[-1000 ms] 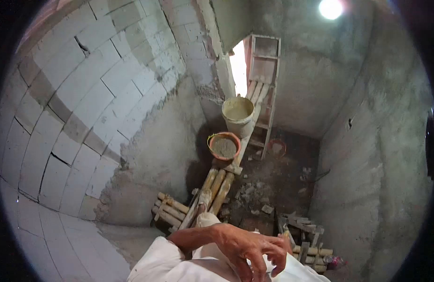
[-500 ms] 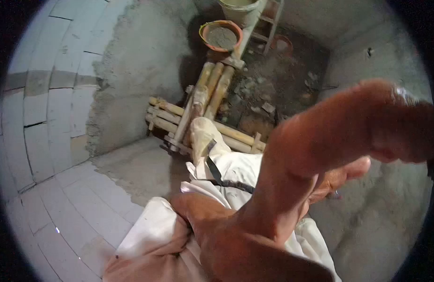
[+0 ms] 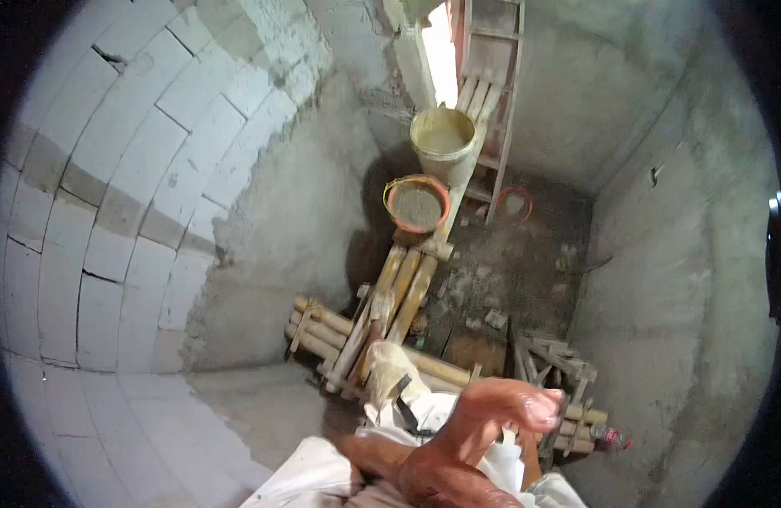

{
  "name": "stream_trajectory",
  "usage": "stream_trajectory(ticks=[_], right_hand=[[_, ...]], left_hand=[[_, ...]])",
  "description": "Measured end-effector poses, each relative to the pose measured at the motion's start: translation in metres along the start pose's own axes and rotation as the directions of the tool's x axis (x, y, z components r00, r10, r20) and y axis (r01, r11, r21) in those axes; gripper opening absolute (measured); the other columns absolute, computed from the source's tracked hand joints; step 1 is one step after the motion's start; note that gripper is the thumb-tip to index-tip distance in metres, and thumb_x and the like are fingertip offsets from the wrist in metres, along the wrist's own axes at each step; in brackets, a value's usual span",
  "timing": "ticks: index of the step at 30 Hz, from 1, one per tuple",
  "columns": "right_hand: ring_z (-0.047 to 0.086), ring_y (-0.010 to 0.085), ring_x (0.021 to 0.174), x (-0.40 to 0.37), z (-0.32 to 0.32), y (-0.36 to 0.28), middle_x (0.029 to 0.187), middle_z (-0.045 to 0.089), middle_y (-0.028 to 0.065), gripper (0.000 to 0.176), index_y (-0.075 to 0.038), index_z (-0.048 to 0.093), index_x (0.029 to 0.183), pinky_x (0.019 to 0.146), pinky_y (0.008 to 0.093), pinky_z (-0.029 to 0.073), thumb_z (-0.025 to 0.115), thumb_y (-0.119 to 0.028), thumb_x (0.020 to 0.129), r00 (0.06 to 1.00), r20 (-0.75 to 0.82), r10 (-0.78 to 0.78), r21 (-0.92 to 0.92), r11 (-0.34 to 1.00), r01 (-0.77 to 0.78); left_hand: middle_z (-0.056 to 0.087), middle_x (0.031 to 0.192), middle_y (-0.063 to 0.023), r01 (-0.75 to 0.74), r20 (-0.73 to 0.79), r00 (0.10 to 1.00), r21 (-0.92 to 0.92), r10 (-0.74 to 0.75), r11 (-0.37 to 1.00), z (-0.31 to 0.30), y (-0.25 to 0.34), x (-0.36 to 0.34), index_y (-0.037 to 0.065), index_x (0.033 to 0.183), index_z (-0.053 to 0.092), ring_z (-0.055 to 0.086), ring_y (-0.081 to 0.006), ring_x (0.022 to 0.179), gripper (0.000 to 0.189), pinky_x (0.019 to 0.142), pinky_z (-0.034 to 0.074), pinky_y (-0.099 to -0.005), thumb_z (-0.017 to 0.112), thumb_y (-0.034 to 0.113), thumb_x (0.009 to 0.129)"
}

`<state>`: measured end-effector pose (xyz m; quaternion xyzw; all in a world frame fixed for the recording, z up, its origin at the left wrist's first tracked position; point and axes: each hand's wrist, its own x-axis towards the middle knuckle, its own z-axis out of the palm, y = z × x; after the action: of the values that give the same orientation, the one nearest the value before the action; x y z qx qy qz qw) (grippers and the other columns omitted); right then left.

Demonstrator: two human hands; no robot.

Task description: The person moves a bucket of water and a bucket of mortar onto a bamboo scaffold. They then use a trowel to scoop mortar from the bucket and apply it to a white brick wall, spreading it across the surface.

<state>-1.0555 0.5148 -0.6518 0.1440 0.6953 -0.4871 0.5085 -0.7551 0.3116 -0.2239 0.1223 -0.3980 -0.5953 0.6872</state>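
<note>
My right hand [image 3: 483, 423] is low in the picture, in front of my white trousers [image 3: 301, 478]. Its fingers are bent and apart, with nothing visible between them. One fingertip points right. White cloth [image 3: 505, 466] shows just below and behind the fingers. More bare skin lies over the trousers at the left; how it joins the hand is unclear. No part of my left hand can be made out. A dark strap [image 3: 405, 406] crosses the cloth near my pale, dusty boot [image 3: 390, 368].
Bamboo poles [image 3: 411, 296] form a scaffold ahead. On it stand an orange bucket of grey mix [image 3: 418, 206] and a pale bucket [image 3: 443, 140]. A ladder [image 3: 509, 102] leans behind. Block wall [image 3: 119, 237] at left, bottle [image 3: 610, 438] at right, rubble [image 3: 492, 317] below.
The view has tilted up, showing more of the ladder, the bright opening and the bottle. My right hand has moved lower and away from the camera and looks smaller.
</note>
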Motion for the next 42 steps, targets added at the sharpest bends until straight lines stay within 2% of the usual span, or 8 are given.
stream_trajectory(ticks=[7,11,13,18,19,24,33,42], right_hand=[[0.058,0.0182,0.076,0.021,0.063,0.037,0.079,0.055,0.0098,0.03,-0.005,0.053,0.099,0.059,0.0292,0.05,0.059,-0.033,0.09,0.983,0.097,0.153,-0.04,0.988,-0.149],[0.059,0.0182,0.079,0.033,0.078,0.033,0.081,0.055,0.0105,0.032,-0.005,0.053,0.1,0.062,0.0295,0.05,0.059,-0.036,0.091,0.967,0.131,0.217,-0.157,0.968,-0.196],[0.059,0.0182,0.081,0.043,0.082,0.032,0.081,0.055,0.0109,0.034,-0.005,0.053,0.1,0.063,0.0296,0.05,0.059,-0.037,0.091,0.96,0.145,0.238,-0.216,0.955,-0.204],[0.06,0.0183,0.085,0.06,0.094,0.031,0.083,0.056,0.0118,0.038,-0.004,0.053,0.102,0.066,0.0299,0.05,0.059,-0.04,0.091,0.945,0.182,0.272,-0.298,0.931,-0.21],[0.06,0.0183,0.086,0.066,0.101,0.031,0.083,0.056,0.012,0.038,-0.004,0.053,0.102,0.067,0.03,0.05,0.059,-0.041,0.092,0.948,0.202,0.247,-0.312,0.933,-0.177],[0.056,0.0191,0.055,0.04,0.161,-0.016,0.072,0.054,0.0071,0.026,-0.009,0.045,0.103,0.046,0.035,0.048,0.063,-0.02,0.089,0.876,0.374,-0.305,-0.388,0.806,0.446],[0.053,0.0138,0.05,-0.015,0.347,-0.056,0.075,0.056,0.0052,0.026,-0.007,0.045,0.105,0.044,0.0303,0.046,0.061,-0.014,0.085,0.83,0.542,-0.136,-0.517,0.724,0.456],[0.051,0.0113,0.053,-0.091,0.554,0.017,0.074,0.052,0.0011,0.023,-0.012,0.049,0.101,0.047,0.0281,0.045,0.065,-0.023,0.088,0.821,0.465,-0.331,-0.417,0.736,0.534]], left_hand=[[0.052,0.122,-0.0171,-0.186,0.138,0.974,0.051,0.177,0.981,-0.022,-0.006,-0.02,0.002,0.123,0.05,0.05,-0.0323,0.118,0.041,0.107,0.031,-0.0545,0.059,0.03,0.093],[0.04,0.142,-0.0188,-0.76,0.795,0.52,0.264,0.312,0.594,-0.032,0.016,-0.006,0.009,0.132,0.049,0.041,-0.0367,0.128,0.055,0.111,0.022,-0.0571,0.061,0.043,0.091],[0.044,0.136,-0.0159,-0.523,0.633,0.767,0.521,0.105,0.674,-0.049,0.005,-0.014,0.016,0.123,0.056,0.043,-0.0324,0.127,0.04,0.11,0.026,-0.0568,0.061,0.035,0.089],[0.039,0.144,-0.0125,-0.014,-0.023,0.919,0.996,-0.394,-0.091,-0.217,-0.006,-0.066,0.016,0.141,0.043,0.037,-0.0333,0.132,0.06,0.11,0.026,-0.05,0.057,0.045,0.091],[0.034,0.147,-0.0133,0.107,-0.236,0.898,0.936,-0.372,-0.336,-0.25,-0.004,-0.102,0.017,0.145,0.036,0.034,-0.0326,0.135,0.066,0.112,0.022,-0.0515,0.058,0.045,0.09],[0.023,0.154,-0.0165,0.661,-0.717,0.696,0.621,0.036,-0.421,-0.278,0.073,-0.177,0.014,0.149,0.025,0.024,-0.0348,0.141,0.072,0.111,0.016,-0.0608,0.057,0.043,0.091],[0.029,0.151,-0.0142,0.494,-0.066,0.827,0.559,0.558,-0.666,-0.446,0.26,0.019,0.013,0.146,0.032,0.024,-0.0326,0.141,0.063,0.112,0.015,-0.0585,0.057,0.035,0.093],[0.027,0.153,-0.0021,0.152,0.484,0.846,0.183,0.224,-0.971,-0.588,0.464,0.33,0.025,0.144,0.039,0.027,-0.0276,0.14,0.056,0.114,0.018,-0.0577,0.057,0.039,0.093]])
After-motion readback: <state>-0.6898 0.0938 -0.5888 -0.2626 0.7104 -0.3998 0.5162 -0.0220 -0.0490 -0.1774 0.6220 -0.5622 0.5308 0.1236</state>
